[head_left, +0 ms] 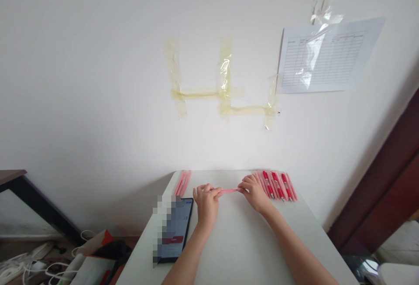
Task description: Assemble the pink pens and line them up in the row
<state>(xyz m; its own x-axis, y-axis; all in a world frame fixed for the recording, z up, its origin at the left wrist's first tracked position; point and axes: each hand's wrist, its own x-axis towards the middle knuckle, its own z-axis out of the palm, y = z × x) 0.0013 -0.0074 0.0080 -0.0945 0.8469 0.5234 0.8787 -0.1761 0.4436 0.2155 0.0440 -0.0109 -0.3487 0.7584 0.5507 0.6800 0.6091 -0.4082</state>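
A pink pen (230, 191) is held level between both hands above the white table (242, 241). My left hand (206, 204) is closed on its left end, and my right hand (253, 193) pinches its right end. Just right of my right hand lies a row of several pink pens with red clips (279, 185). A few pink pen parts (182, 183) lie at the table's far left corner.
A tablet or phone (175, 228) with a lit screen lies on the table's left side. The white wall behind bears tape strips (225, 88) and a printed sheet (324, 58). Cables and clutter (59, 263) lie on the floor at the left. A dark door frame (386, 189) stands at the right.
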